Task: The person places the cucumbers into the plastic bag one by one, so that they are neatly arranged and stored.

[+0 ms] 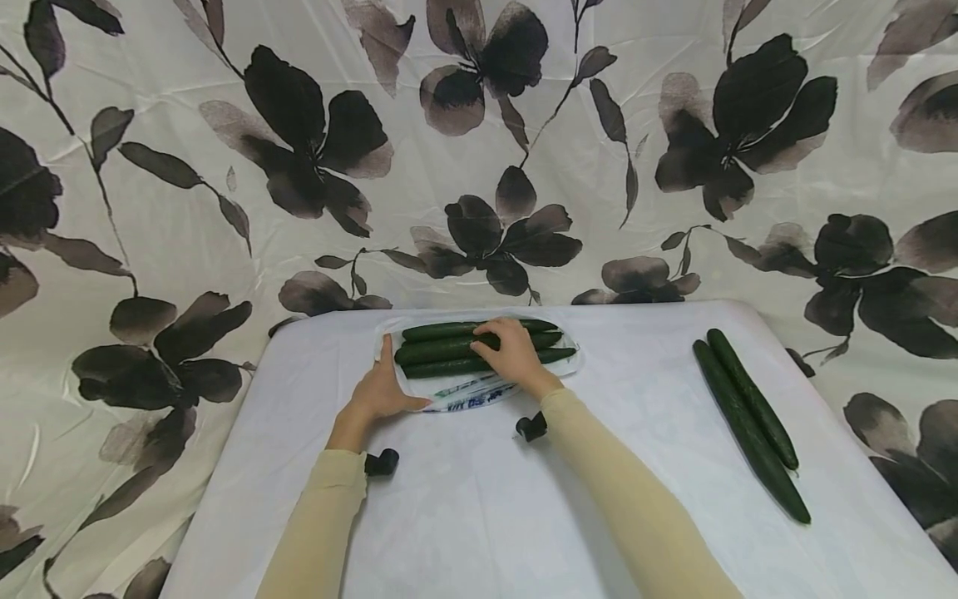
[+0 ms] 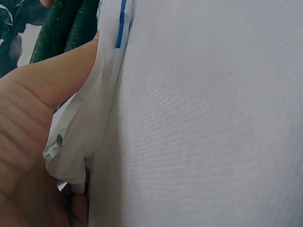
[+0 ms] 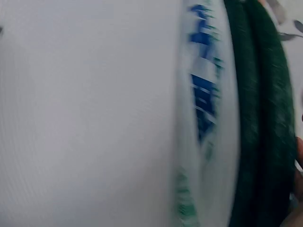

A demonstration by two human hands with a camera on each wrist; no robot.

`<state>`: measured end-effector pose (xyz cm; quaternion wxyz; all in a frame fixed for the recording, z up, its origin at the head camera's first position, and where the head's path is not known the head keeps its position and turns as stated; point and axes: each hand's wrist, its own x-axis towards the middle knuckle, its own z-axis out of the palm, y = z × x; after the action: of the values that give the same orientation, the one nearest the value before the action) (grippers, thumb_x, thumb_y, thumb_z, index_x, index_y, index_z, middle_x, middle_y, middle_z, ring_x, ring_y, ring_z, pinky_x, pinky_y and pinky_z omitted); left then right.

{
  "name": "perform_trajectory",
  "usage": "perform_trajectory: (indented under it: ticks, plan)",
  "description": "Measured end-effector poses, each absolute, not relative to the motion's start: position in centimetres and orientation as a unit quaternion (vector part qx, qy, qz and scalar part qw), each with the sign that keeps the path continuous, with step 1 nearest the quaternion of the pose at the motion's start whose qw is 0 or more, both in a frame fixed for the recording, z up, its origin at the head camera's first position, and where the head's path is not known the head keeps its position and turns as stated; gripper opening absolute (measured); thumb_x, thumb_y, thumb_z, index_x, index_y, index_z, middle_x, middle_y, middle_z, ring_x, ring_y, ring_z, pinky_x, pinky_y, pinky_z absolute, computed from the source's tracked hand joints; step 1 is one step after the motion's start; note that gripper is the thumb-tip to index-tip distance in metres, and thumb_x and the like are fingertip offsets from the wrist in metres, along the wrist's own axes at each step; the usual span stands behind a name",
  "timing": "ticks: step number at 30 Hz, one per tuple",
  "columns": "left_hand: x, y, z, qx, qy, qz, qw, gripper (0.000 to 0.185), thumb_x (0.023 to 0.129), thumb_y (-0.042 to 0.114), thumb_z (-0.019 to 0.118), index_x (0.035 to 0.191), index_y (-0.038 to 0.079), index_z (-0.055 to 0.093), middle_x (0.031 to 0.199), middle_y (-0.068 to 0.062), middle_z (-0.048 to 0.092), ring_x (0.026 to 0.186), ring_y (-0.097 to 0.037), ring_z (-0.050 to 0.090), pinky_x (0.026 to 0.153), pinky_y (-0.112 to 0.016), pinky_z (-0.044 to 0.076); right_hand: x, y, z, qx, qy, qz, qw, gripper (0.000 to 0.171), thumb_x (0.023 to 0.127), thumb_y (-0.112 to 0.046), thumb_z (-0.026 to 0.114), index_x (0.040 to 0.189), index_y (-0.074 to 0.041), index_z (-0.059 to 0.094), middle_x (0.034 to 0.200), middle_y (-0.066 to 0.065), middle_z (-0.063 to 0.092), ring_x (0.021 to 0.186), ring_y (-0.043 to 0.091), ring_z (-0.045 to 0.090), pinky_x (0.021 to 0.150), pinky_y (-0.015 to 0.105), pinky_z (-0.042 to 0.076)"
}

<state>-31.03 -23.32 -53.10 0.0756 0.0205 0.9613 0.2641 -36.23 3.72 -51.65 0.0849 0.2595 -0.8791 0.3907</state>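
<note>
Three dark green cucumbers lie side by side on a white plastic bag (image 1: 486, 396) with blue and green print, near the table's far edge. My right hand (image 1: 515, 356) reaches over them from the right, its thumb and fingers gripping the middle cucumber (image 1: 434, 349). At the left end of the bag, my left hand (image 1: 377, 391) has its thumb and index finger spread wide. In the left wrist view, bunched plastic of the bag (image 2: 87, 123) sits between that thumb and the curled fingers. Only a sliver of the right hand (image 3: 298, 189) shows in the right wrist view, beyond the cucumbers (image 3: 265, 118).
Two more cucumbers (image 1: 741, 416) lie slanted together on the right side of the white table (image 1: 464, 516). A floral curtain (image 1: 614, 200) hangs behind the table and around its sides. Small black wrist cameras (image 1: 383, 462) sit by both cuffs.
</note>
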Motion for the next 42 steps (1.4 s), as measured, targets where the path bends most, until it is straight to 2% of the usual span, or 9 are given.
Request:
perform_trajectory:
  ticks: [3,8,15,21,25,28,32,38,42]
  plan:
    - [-31.2,-23.3,-53.0,0.026,0.961,0.264,0.072,0.147,0.061,0.060,0.085,0.152,0.007,-0.018,0.141,-0.039,0.036,0.122,-0.052,0.046,0.096,-0.058,0.041,-36.4,5.1,-51.1,0.246,-0.846,0.463,0.094,0.026,0.097,-0.020,0.063,0.112,-0.001,0.069,0.108,0.007,0.066,0.103,0.023,0.058,0.093,0.040,0.045]
    - [-31.3,-23.0,-52.7,0.028,0.962,0.261,0.070,0.146,0.063,0.063,0.082,0.152,0.009,-0.020,0.142,-0.039,0.035,0.122,-0.052,0.046,0.095,-0.059,0.041,-36.8,8.1,-50.0,0.213,-0.829,0.507,0.098,0.023,0.099,-0.018,0.059,0.109,0.001,0.069,0.099,0.009,0.067,0.090,0.022,0.061,0.079,0.037,0.050]
    - [-31.2,-22.6,-52.6,0.025,0.965,0.250,0.074,0.149,0.060,0.066,0.082,0.152,0.010,-0.020,0.139,-0.038,0.040,0.117,-0.050,0.051,0.090,-0.058,0.045,-36.6,12.7,-49.5,0.188,-0.849,0.487,0.085,0.027,0.100,-0.020,0.057,0.109,0.002,0.068,0.098,0.014,0.068,0.088,0.023,0.061,0.081,0.040,0.050]
    - [-31.1,-22.4,-52.3,0.027,0.967,0.238,0.091,0.157,0.052,0.072,0.082,0.150,0.014,-0.026,0.143,-0.044,0.027,0.125,-0.057,0.038,0.093,-0.064,0.040,-35.6,16.1,-49.7,0.111,-0.888,0.439,0.082,0.021,0.098,-0.018,0.059,0.107,-0.001,0.069,0.098,0.014,0.068,0.089,0.028,0.062,0.080,0.043,0.049]
    - [-30.9,-22.8,-52.4,0.018,0.962,0.254,0.097,0.152,0.057,0.073,0.079,0.150,0.016,-0.027,0.148,-0.039,0.023,0.135,-0.054,0.025,0.100,-0.065,0.033,-35.0,17.5,-50.5,0.027,-0.909,0.412,0.060,0.021,0.094,-0.018,0.062,0.104,-0.001,0.068,0.095,0.014,0.067,0.086,0.028,0.062,0.075,0.039,0.048]
    - [-30.8,-23.0,-52.6,0.016,0.956,0.274,0.105,0.146,0.063,0.074,0.074,0.149,0.016,-0.029,0.150,-0.037,0.019,0.138,-0.053,0.017,0.103,-0.065,0.029,-34.5,18.2,-51.2,-0.019,-0.902,0.431,0.012,0.025,0.094,-0.021,0.063,0.107,0.001,0.066,0.093,0.013,0.068,0.080,0.024,0.065,0.067,0.031,0.051]
    - [-30.9,-23.2,-52.6,0.022,0.953,0.281,0.111,0.136,0.072,0.070,0.070,0.149,0.014,-0.028,0.150,-0.038,0.017,0.138,-0.053,0.016,0.104,-0.065,0.027,-33.7,19.0,-51.6,-0.063,-0.882,0.466,-0.034,0.028,0.094,-0.023,0.063,0.110,0.000,0.064,0.091,0.014,0.068,0.068,0.021,0.065,0.056,0.025,0.050]
    - [-31.1,-23.5,-52.7,0.022,0.956,0.272,0.105,0.132,0.076,0.062,0.073,0.151,0.012,-0.023,0.149,-0.040,0.018,0.134,-0.056,0.024,0.101,-0.066,0.031,-32.3,21.3,-51.0,-0.057,-0.890,0.452,-0.022,0.027,0.095,-0.025,0.062,0.111,-0.003,0.064,0.098,0.013,0.066,0.081,0.025,0.066,0.065,0.028,0.050]
    - [-31.2,-23.6,-52.7,0.023,0.957,0.271,0.103,0.133,0.075,0.059,0.075,0.151,0.011,-0.023,0.149,-0.040,0.016,0.134,-0.057,0.023,0.101,-0.067,0.030,-30.9,23.7,-50.3,-0.053,-0.902,0.429,-0.005,0.027,0.096,-0.026,0.061,0.111,-0.003,0.064,0.101,0.013,0.064,0.085,0.027,0.065,0.070,0.033,0.049]
